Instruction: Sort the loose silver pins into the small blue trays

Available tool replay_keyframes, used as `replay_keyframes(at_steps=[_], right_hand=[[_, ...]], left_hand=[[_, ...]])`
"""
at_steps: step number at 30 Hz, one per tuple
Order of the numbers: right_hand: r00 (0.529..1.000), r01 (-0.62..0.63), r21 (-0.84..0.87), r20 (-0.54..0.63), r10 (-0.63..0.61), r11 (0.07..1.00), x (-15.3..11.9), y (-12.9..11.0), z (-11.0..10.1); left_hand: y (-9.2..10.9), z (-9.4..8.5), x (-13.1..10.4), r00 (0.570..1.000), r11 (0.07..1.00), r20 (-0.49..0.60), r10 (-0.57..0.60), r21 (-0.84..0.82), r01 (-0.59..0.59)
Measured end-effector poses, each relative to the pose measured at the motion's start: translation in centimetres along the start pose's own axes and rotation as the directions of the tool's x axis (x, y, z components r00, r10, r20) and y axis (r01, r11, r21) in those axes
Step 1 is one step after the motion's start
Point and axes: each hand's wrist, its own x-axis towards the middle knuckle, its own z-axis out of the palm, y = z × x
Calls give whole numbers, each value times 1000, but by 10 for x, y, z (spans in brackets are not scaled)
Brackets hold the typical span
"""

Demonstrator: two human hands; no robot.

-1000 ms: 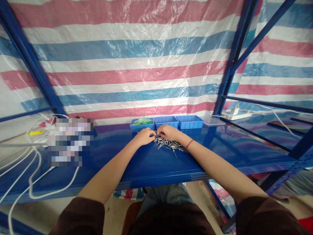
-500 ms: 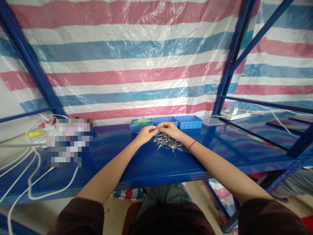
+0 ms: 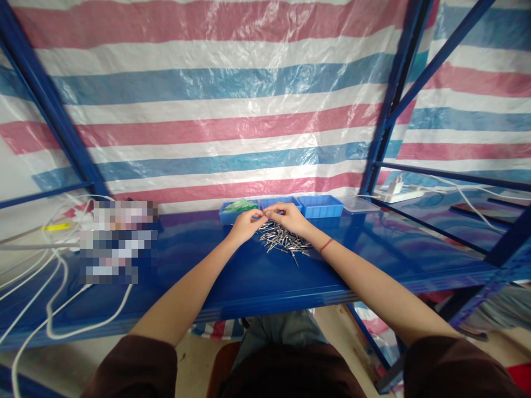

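Note:
On the blue tabletop lies a heap of thin metal pins (image 3: pixel 286 240) that look like rivets. Just over the heap's far left side, my left hand (image 3: pixel 247 223) and my right hand (image 3: pixel 287 216) meet fingertip to fingertip. Both hands are closed in a pinch; whatever sits between the fingers is too small to make out. Behind them stand blue bins in a row: a left bin (image 3: pixel 227 218) with green pieces in it, a middle bin (image 3: pixel 290 202) partly hidden by my right hand, and a right bin (image 3: pixel 322 208).
White cables (image 3: pixel 62 293) and a blurred-out patch (image 3: pixel 120 240) take up the table's left side. A clear plastic lid (image 3: pixel 362 204) lies right of the bins, near a white power strip (image 3: pixel 400 193). Blue shelf posts (image 3: pixel 384 116) rise at both sides before a striped sheet (image 3: pixel 232 88).
The fingertips have shifted very slightly, still pinched together above the heap. Otherwise the scene looks the same.

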Motion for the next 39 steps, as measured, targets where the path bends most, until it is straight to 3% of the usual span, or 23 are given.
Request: replay_keyframes(at_steps=[9, 12, 15, 18, 20, 22, 25, 27, 29, 31, 39], right_hand=[[993, 106, -346, 86, -81, 932, 2, 4, -12], [998, -20, -443, -59, -7, 896, 10, 12, -15], [970, -198, -584, -232, 71, 787, 16, 24, -23], [960, -263, -694, -259, 109, 671, 16, 34, -31], [965, -247, -719, -245, 95, 650, 15, 35, -37], [980, -187, -710, -182, 79, 679, 13, 30, -45], [980, -51, -600, 123, 155, 798, 8, 16, -57], [896, -42, -488, 368, 249, 872, 2, 6, -63], [801, -76, -443, 506, 319, 893, -4, -2, -67], [759, -101, -447, 543, 359, 889, -8, -7, -66], [729, -119, -600, 489, 480, 791, -9, -9, -53]], left_hand=[[14, -3, -2, 995, 1000, -102, 17, 22, -15], [15, -2, -4, 996, 996, -86, 9, 85, -1], [16, 0, -6, 997, 981, -1, 78, 177, -76], [16, 2, -8, 985, 959, 100, 142, 234, -162], [16, 2, -9, 975, 944, 143, 168, 261, -201], [16, 2, -9, 970, 932, 163, 178, 288, -219], [14, 2, -9, 971, 928, 172, 169, 304, -216], [12, 2, -8, 969, 931, 179, 170, 294, -218], [10, 2, -8, 968, 935, 184, 173, 279, -220], [8, 3, -8, 968, 939, 186, 171, 266, -217], [9, 2, -9, 965, 938, 207, 162, 272, -216]])
